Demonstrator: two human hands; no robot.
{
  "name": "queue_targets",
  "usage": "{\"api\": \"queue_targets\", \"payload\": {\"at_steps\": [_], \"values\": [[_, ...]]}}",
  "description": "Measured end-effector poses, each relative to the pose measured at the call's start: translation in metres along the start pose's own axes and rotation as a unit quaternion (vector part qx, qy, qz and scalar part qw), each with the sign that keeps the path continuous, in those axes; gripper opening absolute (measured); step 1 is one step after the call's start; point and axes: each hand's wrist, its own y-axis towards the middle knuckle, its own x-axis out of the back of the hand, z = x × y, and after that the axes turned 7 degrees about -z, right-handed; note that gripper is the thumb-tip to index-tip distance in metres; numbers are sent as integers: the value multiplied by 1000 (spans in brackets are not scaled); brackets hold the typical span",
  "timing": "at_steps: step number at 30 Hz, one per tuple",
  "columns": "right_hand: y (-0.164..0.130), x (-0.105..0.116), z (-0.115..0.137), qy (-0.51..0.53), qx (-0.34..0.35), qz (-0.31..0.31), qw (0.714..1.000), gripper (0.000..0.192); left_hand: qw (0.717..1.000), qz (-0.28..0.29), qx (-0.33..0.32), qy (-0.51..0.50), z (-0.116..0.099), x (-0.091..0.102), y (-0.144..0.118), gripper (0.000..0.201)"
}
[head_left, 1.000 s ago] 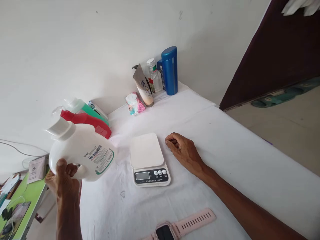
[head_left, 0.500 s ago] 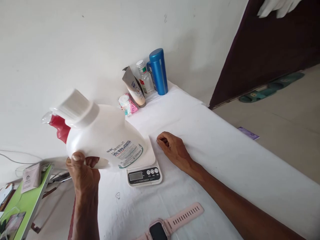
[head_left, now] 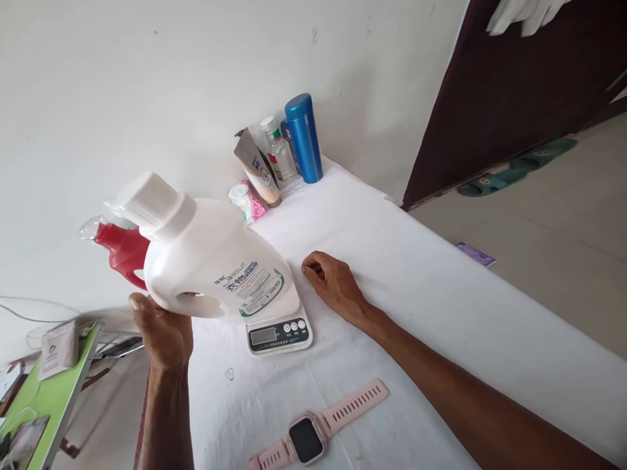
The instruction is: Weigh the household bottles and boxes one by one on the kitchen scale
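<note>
A large white detergent bottle [head_left: 215,261] with a white cap and Chinese lettering stands on the white kitchen scale [head_left: 279,334], covering most of its platform. My left hand [head_left: 166,329] is beside the bottle's handle, thumb outstretched and the other fingers partly hidden behind the bottle; no fingers are seen wrapped round the handle. To the right of the scale, my right hand [head_left: 333,281] rests on the white cloth, fingers curled in and nothing visible in them. Behind the white bottle stands a red bottle [head_left: 122,251] with a clear cap, partly covered.
A pink smartwatch [head_left: 306,438] lies near me. Along the wall stand a blue flask [head_left: 304,140], a clear glass bottle [head_left: 280,153], a squeeze tube [head_left: 259,170] and a pink-white packet [head_left: 247,201]. A green table [head_left: 61,391] is at lower left, slippers [head_left: 519,170] on the floor at right.
My left hand's fingers have come out of the white bottle's handle, and the thumb has moved off it. My right hand keeps its place beside the scale. The view has shifted slightly.
</note>
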Motion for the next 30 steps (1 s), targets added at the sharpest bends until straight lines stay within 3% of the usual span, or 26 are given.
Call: {"api": "queue_targets", "payload": {"at_steps": [3, 7, 10, 13, 16, 30], "values": [[0, 0, 0, -3, 2, 2, 1000, 14, 1000, -16, 12, -4, 14, 18, 5, 70], [0, 0, 1, -5, -1, -1, 1000, 14, 992, -81, 40, 88, 59, 41, 3, 58], [-1, -1, 0, -3, -8, -2, 1000, 13, 976, -76, 90, 183, 94, 51, -13, 38], [-1, -1, -1, -6, -8, -3, 1000, 12, 968, -32, 86, 235, 112, 54, -29, 29], [-1, -1, 0, -10, -6, -4, 1000, 13, 959, 16, 65, 276, 114, 55, -33, 26], [-2, -1, 3, -2, -23, 4, 1000, 16, 952, 30, 97, 288, 107, 56, -31, 28]]}}
